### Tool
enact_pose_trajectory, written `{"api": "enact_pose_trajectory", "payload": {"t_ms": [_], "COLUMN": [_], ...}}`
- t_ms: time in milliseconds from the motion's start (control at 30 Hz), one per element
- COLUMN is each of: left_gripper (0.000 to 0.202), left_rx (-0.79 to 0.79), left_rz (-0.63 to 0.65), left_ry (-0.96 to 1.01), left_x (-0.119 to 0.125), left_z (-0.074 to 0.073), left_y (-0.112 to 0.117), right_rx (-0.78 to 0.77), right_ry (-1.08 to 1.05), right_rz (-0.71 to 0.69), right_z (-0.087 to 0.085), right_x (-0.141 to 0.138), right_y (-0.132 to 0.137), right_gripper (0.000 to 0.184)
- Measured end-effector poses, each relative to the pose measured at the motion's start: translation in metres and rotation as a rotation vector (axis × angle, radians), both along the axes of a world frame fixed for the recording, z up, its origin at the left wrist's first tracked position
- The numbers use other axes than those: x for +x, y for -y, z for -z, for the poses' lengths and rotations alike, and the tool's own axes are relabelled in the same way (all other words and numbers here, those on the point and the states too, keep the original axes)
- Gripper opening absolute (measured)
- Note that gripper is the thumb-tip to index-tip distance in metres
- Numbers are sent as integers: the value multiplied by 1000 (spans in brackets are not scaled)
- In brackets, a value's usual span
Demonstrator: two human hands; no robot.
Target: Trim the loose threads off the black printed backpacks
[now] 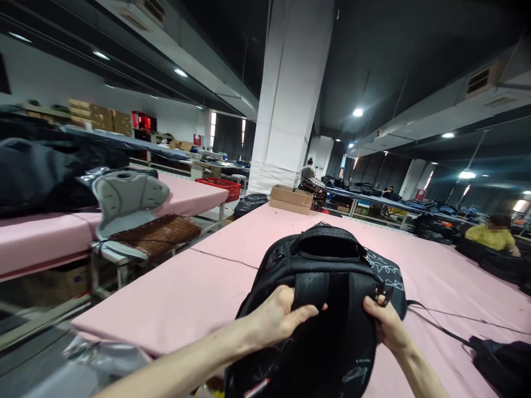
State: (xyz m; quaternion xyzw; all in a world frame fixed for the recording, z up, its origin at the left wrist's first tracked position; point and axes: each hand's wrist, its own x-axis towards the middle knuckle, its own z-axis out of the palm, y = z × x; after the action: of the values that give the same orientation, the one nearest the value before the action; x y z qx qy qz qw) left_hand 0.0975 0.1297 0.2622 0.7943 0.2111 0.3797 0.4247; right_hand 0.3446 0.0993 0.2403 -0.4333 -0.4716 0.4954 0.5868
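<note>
A black backpack with white line drawings on its side lies on the pink-covered table in front of me, its back panel and shoulder straps facing up. My left hand grips the left shoulder strap, fingers curled over it. My right hand is closed on the right edge of the backpack and also holds small black thread snips, their tips pointing up. A thin black strap trails from the backpack to the right.
Another black bag lies at the table's right edge. A cardboard box sits at the far end. A grey chair with a woven seat stands to the left beside another pink table. People work at the far right and behind the pillar.
</note>
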Motion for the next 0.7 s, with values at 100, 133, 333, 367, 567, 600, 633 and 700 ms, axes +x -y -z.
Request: {"api": "enact_pose_trajectory", "payload": {"t_ms": [100, 133, 333, 367, 567, 600, 633, 700], "left_gripper": [31, 31, 29, 27, 43, 44, 40, 26], "left_rx": [244, 283, 322, 337, 556, 645, 726, 782], "left_rz": [16, 20, -92, -124, -390, -443, -516, -704], "left_ry": [-114, -134, -94, -92, -47, -9, 32, 112], "left_x": [-3, -5, -6, -5, -16, -23, -31, -46], "left_z": [8, 10, 17, 18, 33, 37, 42, 50], "left_y": [-12, -15, -16, -13, 14, 18, 21, 22], "right_rx": [22, 33, 86, 94, 151, 171, 192, 236], "right_ry": [22, 30, 61, 69, 366, 464, 568, 785], "right_rz": [57, 67, 113, 124, 280, 331, 387, 501], "right_z": [3, 3, 3, 3, -3, -4, -6, -9], "right_x": [-1, -3, -22, -24, -25, -24, -23, -22], "right_y": [-4, -5, -6, -6, -7, -8, -7, -4], "right_gripper": [32, 32, 38, 37, 36, 38, 40, 44]}}
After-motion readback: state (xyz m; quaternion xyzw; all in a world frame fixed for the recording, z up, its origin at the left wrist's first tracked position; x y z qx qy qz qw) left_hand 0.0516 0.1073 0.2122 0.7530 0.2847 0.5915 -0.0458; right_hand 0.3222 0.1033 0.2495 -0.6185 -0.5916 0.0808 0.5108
